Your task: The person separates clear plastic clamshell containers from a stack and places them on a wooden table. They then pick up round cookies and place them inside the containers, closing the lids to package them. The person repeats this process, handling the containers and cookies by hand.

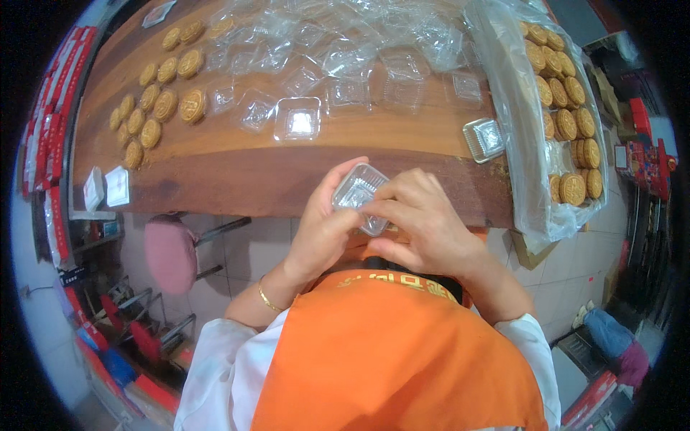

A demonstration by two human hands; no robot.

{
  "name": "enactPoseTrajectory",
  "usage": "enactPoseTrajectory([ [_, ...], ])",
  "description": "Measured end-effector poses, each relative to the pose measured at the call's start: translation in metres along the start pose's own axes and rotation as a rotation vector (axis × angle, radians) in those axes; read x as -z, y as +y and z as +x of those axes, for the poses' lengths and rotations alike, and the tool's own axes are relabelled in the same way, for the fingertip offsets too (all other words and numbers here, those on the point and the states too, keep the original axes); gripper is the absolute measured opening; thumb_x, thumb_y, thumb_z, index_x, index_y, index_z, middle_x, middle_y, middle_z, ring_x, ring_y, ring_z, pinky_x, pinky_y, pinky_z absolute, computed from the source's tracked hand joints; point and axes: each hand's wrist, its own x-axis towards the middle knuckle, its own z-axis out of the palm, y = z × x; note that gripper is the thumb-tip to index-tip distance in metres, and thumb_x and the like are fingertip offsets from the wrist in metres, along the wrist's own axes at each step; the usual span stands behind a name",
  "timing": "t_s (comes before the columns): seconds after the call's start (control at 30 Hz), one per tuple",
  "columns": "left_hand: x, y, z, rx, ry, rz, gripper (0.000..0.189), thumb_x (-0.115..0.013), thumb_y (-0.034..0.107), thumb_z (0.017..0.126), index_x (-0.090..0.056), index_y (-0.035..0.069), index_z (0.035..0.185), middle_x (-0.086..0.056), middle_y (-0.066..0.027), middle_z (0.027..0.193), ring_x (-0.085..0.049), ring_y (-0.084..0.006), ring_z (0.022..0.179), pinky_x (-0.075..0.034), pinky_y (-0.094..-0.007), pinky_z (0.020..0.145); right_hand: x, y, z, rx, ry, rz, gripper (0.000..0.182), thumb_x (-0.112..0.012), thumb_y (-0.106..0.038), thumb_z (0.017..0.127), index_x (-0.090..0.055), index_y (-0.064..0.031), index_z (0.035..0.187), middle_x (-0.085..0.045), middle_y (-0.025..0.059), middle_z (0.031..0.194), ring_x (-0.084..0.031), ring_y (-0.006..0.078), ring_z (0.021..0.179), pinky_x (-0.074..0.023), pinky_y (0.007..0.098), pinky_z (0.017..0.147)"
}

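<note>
A small clear plastic box (356, 188) is held tilted in front of my orange apron, just past the table's near edge. My left hand (329, 207) grips its left side, with the thumb across the near part and fingers behind. My right hand (423, 215) lies over its right side, the bent fingers touching the rim and the thumb apart below. No mooncake shows inside the box. Beyond my hands, an open clear plastic tray (298, 119) rests on the wooden table (242, 178). Another clear plastic box (484, 140) lies to the right.
Several mooncakes (164, 104) lie at the table's left, near white packets (117, 186). Clear plastic trays (350, 54) pile up at the back. On the right, a plastic-lined crate (504, 108) holds rows of mooncakes (566, 125). A pink stool (170, 253) stands at lower left; a person (614, 339) is at lower right.
</note>
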Motion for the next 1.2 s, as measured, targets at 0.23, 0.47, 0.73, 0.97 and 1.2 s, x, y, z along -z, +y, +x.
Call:
enactPoseTrajectory([
  [0.23,0.003,0.0,-0.006,-0.114,-0.024,0.267,0.071,-0.05,-0.01,0.077,-0.039,0.0,0.146,-0.058,-0.0061,0.123,-0.058,-0.0113,0.111,-0.047,-0.0262,0.095,-0.01,0.009,0.003,-0.014,-0.185,0.106,0.024,-0.074,-0.02,0.081,-0.064,-0.0093,0.1,-0.06,0.0074,0.099,-0.052,0.0304,0.096,-0.0398,0.0434,0.083],
  [0.47,0.012,-0.002,-0.008,-0.094,-0.069,0.337,0.07,-0.055,-0.008,0.079,-0.039,0.001,0.146,-0.057,-0.0071,0.126,-0.057,-0.0112,0.112,-0.046,-0.0264,0.097,-0.024,0.009,-0.005,-0.003,-0.144,0.192,0.018,-0.07,-0.017,0.083,-0.061,-0.0086,0.096,-0.059,0.0076,0.098,-0.051,0.0314,0.095,-0.0392,0.0427,0.084],
  [0.73,0.007,-0.013,-0.003,-0.202,-0.084,0.419,0.075,-0.064,0.009,0.085,-0.027,0.005,0.15,-0.053,-0.0144,0.136,-0.053,-0.02,0.123,-0.042,-0.0363,0.107,-0.035,0.008,-0.013,-0.009,0.062,0.291,0.017,-0.067,-0.009,0.083,-0.057,-0.0072,0.097,-0.058,0.0104,0.096,-0.051,0.0339,0.09,-0.0412,0.0442,0.083],
  [0.97,0.015,-0.013,-0.003,-0.218,-0.118,0.589,0.074,-0.067,0.016,0.085,-0.03,0.005,0.148,-0.052,-0.0161,0.137,-0.053,-0.021,0.124,-0.041,-0.0366,0.109,-0.041,0.004,-0.017,0.047,0.137,0.23,0.018,-0.066,-0.008,0.083,-0.056,-0.0057,0.097,-0.058,0.0114,0.096,-0.052,0.0351,0.088,-0.0425,0.0448,0.08],
  [1.2,0.013,-0.017,-0.004,-0.267,-0.117,0.522,0.077,-0.069,0.021,0.085,-0.029,0.004,0.149,-0.051,-0.0172,0.139,-0.052,-0.0225,0.126,-0.04,-0.0379,0.109,-0.042,0.002,-0.018,0.073,0.196,0.205,0.016,-0.065,-0.004,0.082,-0.056,-0.0045,0.096,-0.058,0.0114,0.095,-0.053,0.0344,0.085,-0.0429,0.0453,0.077],
])
